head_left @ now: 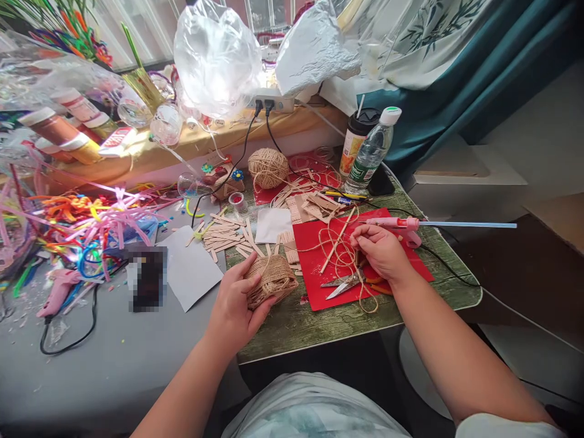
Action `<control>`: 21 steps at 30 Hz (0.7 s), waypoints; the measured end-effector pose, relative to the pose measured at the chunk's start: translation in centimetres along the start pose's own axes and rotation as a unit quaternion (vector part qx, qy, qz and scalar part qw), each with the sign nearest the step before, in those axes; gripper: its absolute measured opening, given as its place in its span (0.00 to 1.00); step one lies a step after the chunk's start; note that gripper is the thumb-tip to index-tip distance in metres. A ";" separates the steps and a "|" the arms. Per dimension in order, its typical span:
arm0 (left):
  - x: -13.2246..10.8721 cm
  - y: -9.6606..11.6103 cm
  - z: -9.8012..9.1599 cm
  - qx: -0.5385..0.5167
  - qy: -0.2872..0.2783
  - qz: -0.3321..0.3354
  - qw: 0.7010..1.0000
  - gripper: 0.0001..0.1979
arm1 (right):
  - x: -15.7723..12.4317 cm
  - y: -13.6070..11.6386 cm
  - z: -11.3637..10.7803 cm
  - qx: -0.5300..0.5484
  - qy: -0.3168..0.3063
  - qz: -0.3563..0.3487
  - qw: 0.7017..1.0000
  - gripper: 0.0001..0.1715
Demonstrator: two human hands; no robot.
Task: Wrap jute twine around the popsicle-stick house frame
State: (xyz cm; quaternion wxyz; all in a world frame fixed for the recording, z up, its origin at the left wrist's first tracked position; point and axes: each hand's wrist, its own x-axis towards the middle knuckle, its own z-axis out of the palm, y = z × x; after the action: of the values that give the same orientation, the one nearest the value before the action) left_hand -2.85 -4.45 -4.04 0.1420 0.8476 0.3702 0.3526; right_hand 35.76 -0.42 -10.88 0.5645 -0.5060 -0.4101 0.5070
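Note:
My left hand [237, 304] is wrapped around a small piece wound with jute twine [272, 281], just above the table's front edge. My right hand [376, 249] is closed in a pinch over the red sheet [314, 267]. A loose strand of twine [335, 234] runs from the wound piece toward its fingertips and lies in loops beneath them. Scissors [344, 285] with orange handles rest half open on the sheet below my right hand. Just behind that hand lies a pink glue gun [396, 223] with a long glue stick out of its back.
Wooden craft sticks [223, 234] and a ball of twine [268, 168] lie farther back. A water bottle [371, 149] and a lidded cup [353, 143] stand at back right. Another pink glue gun [61, 289] and tangled pipe cleaners [104, 225] are at left. Black cords cross the table.

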 end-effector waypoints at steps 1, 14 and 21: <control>0.0 0.0 0.0 -0.001 0.001 -0.001 1.000 0.28 | 0.0 -0.1 0.1 0.003 0.001 0.001 1.000 0.12; -0.1 0.0 0.0 -0.004 0.001 -0.005 1.000 0.29 | -0.1 -0.9 0.5 0.053 -0.024 0.011 0.998 0.08; 0.0 0.1 0.0 0.001 -0.003 0.001 1.000 0.30 | -0.1 -1.1 0.6 0.046 -0.027 -0.003 0.999 0.20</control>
State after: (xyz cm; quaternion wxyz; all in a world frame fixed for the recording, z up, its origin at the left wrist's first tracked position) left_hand -2.82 -4.53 -4.00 0.1419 0.8493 0.3692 0.3498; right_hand 35.29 -0.39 -9.72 0.5776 -0.4647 -0.4030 0.5367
